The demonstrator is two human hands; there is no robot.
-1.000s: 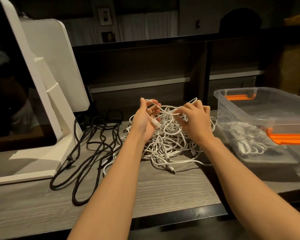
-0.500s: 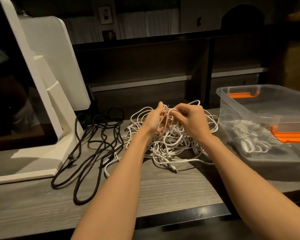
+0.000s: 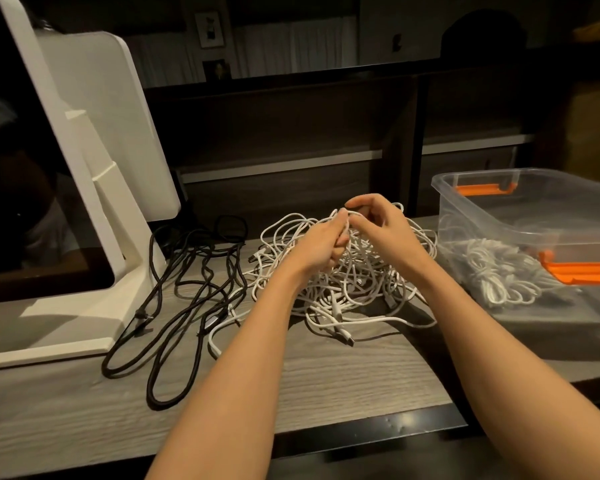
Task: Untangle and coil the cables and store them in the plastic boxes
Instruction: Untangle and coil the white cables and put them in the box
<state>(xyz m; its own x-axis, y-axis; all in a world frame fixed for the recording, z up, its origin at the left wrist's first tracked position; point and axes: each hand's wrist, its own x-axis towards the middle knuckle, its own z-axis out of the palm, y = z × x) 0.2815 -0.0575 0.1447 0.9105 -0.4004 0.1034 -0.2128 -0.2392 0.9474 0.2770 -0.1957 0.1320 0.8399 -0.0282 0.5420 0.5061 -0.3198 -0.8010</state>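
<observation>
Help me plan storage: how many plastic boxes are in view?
1: a clear plastic box with orange handles, on the desk right of the white cable tangle. Others may sit out of frame.

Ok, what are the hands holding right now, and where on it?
Both grip strands at the top of the white cable tangle: the left hand fisted around some, the right hand pinching a loop beside it.

A white monitor stand (image 3: 94, 216) rises at the left of the grey wood-grain desk (image 3: 326, 379), its flat base resting on the desktop and its broad white back panel (image 3: 118, 123) upright behind it. The monitor's dark screen (image 3: 25, 188) fills the left edge. Behind the desk runs a dark shelf unit (image 3: 291, 133) with pale shelf edges. On the far wall hangs a small framed picture (image 3: 208, 29), beside pale curtains (image 3: 291, 46).
</observation>
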